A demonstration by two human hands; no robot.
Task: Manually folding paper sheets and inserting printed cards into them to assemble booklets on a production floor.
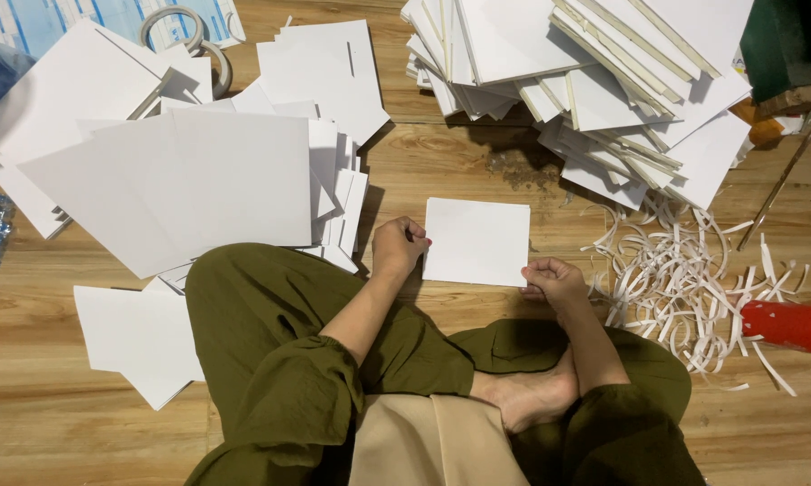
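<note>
While the person sits cross-legged on the wooden floor [477, 153], the left hand [398, 245] and right hand [554, 282], fingers curled shut, pinch opposite edges of a white card [476, 240], seemingly steadying it flat between far stacked boards [594, 81] and right-hand paper strips [684, 274].

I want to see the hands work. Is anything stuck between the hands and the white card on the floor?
Nothing visible is. The left hand touches the left edge of the white card, and the right hand pinches its lower right corner. The paper strips lie off to the right, apart from the card.
</note>
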